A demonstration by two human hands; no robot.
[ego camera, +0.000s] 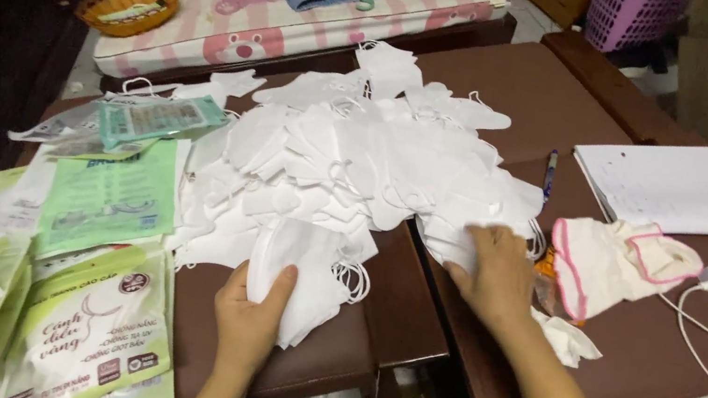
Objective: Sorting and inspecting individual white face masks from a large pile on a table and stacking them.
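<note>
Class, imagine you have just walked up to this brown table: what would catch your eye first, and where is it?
First, the big heap of white face masks spread across the middle of the brown table. Next, the left hand gripping a small stack of masks at the heap's near edge, while the right hand presses on its right side. Green and white packets lie along the left.

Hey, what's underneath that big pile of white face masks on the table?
The pile of white face masks lies on brown tables, spanning the gap between them. The right hand presses its near edge. Whatever lies beneath the middle is covered.
</note>
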